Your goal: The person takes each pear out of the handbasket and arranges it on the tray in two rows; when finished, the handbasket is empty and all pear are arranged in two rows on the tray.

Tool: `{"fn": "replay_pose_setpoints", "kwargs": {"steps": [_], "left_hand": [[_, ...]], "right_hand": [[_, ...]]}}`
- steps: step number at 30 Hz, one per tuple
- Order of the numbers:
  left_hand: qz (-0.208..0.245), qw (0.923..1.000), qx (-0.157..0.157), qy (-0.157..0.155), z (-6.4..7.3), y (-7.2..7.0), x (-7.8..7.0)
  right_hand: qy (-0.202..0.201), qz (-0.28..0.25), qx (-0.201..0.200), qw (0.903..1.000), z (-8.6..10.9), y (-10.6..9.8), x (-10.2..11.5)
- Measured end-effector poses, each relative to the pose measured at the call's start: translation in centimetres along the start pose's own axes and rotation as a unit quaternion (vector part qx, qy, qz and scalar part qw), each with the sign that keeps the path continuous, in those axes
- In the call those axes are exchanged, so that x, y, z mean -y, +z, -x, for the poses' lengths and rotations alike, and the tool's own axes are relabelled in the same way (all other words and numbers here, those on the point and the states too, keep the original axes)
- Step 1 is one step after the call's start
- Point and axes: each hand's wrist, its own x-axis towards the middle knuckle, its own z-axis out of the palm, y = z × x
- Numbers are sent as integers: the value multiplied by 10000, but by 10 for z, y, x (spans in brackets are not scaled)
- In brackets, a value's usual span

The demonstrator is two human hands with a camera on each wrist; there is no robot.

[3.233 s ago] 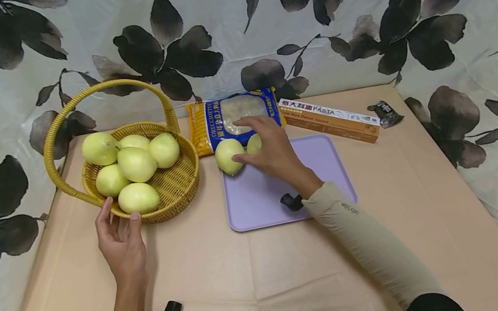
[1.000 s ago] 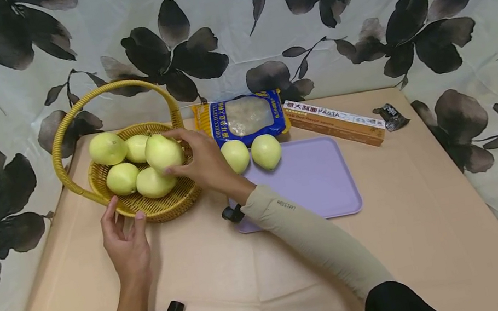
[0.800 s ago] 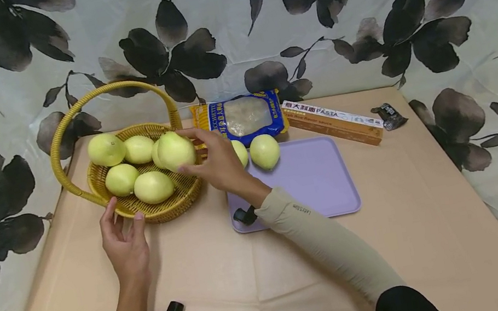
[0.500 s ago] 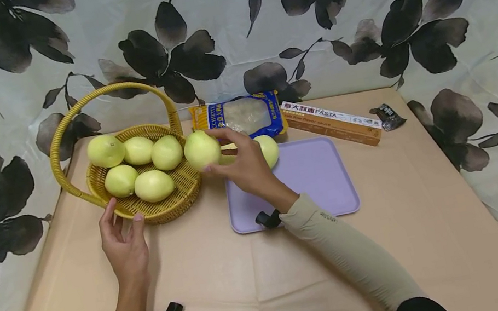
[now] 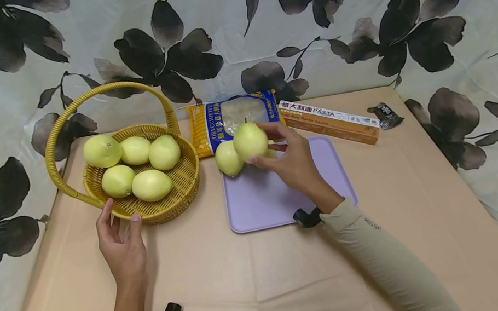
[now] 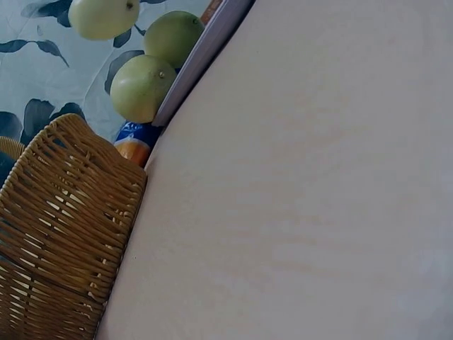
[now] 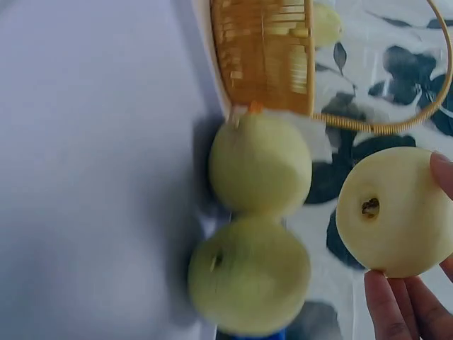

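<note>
The right hand (image 5: 294, 163) pinches a round green fruit (image 5: 249, 140) stem-up, above the lavender tray (image 5: 258, 206) beneath it, much nearer that tray than the left hand (image 5: 123, 250), relaxed against the basket (image 5: 173, 210).

Pale yellow-green, round, smooth-skinned fruit (image 5: 249, 139), stem upward, held by the fingers (image 5: 276, 129) of the right hand (image 5: 300, 166) above a lilac rectangular tray (image 5: 264, 211). Two similar fruits (image 5: 229, 160) sit side by side at the tray's far left corner, one partly hidden. Left of it stands an upright yellow woven basket (image 5: 175, 207) with a tall arched handle (image 5: 170, 119), containing five more fruits (image 5: 151, 185); the left hand (image 5: 123, 250) touches its near rim.
</note>
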Motion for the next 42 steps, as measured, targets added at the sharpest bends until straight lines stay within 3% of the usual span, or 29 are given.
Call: {"fn": "replay_pose_setpoints", "kwargs": {"steps": [13,19,30,37,42], "left_hand": [[25,10000,-57,16,0,-2,-1],[-8,10000,-56,-11,0,-3,0],[-26,10000,6,-22,-1,-2,2],[-56,10000,24,24,-1,-2,1],[-44,10000,57,22,-1,-2,1]], "right_hand": [[629,360,-184,9972,5,-53,-32],[1342,319,17,9904,4,-58,-49],[2124,507,317,9754,0,-59,-67],[2279,543,308,9717,-3,-59,-69],[2059,913,-97,9743,-2,-61,-62]]}}
